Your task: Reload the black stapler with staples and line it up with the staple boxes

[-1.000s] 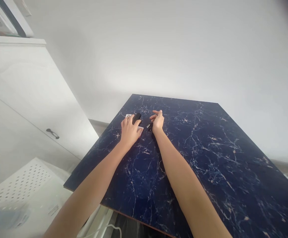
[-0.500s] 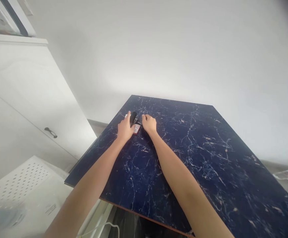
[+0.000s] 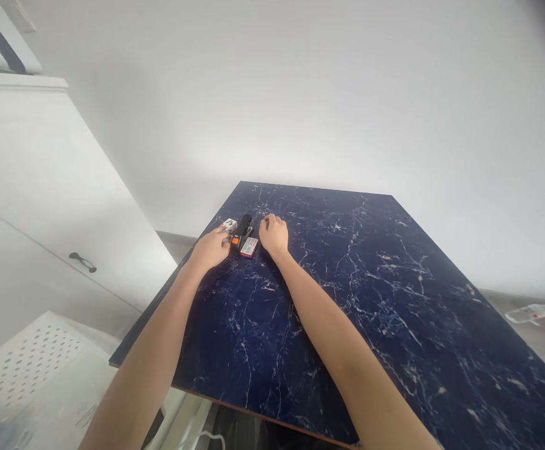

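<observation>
On the tabletop in the head view lies a black stapler (image 3: pixel 244 224) with metal showing along its right side. An orange patch (image 3: pixel 235 240) shows on a dark piece at its near end. A small red-and-white box (image 3: pixel 249 247) sits just in front and to the right. My left hand (image 3: pixel 210 250) rests left of these, its fingers stretched toward a white box (image 3: pixel 229 225) with dark print and its thumb apart, near the orange patch. My right hand (image 3: pixel 274 234) is right of the stapler, apart from it, fingers curled down; whatever is inside them is hidden.
The dark blue marbled table (image 3: pixel 375 300) stands close to a pale wall (image 3: pixel 300 94). A white cabinet (image 3: pixel 33 187) with a dark handle is at the left, above a white perforated panel (image 3: pixel 29 362). Clear plastic (image 3: pixel 539 312) lies beyond the right edge.
My left hand has moved left off the stapler, uncovering it, the orange patch and more of both boxes. The right hand stays curled beside them. The view has shifted slightly.
</observation>
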Demonstrator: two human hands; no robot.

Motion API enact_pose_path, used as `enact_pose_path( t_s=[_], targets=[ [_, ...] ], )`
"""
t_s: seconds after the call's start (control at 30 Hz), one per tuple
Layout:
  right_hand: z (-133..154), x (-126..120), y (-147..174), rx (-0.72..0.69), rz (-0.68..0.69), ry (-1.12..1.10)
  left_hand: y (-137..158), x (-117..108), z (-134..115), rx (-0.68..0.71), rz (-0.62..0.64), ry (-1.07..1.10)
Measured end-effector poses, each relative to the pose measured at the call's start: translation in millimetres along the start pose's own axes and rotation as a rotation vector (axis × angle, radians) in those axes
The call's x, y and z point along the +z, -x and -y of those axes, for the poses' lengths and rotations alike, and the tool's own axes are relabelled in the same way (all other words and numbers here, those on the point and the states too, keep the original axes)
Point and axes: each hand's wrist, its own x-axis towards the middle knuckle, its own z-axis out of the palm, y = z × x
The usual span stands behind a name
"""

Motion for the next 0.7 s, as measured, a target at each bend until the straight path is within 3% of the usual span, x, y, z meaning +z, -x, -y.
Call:
enact_pose_path(
  t_s=[0.17,0.3,0.53,0.7],
  targets=[
    [1,0,-3,-0.012,0.273,0.110,-3,1,12,0.050,0.034,0.144],
    [3,-2,-4,0.001,0.277,0.202,-8,2,30,0.047,0.069,0.352],
    [0,2,0,-0.143,0.354,0.309,-8,16,36,-0.142,-0.018,0.267],
    [0,-2,0,-0.100,0.352,0.231,-12,25,37,-0.025,-0.040,0.311]
  ],
)
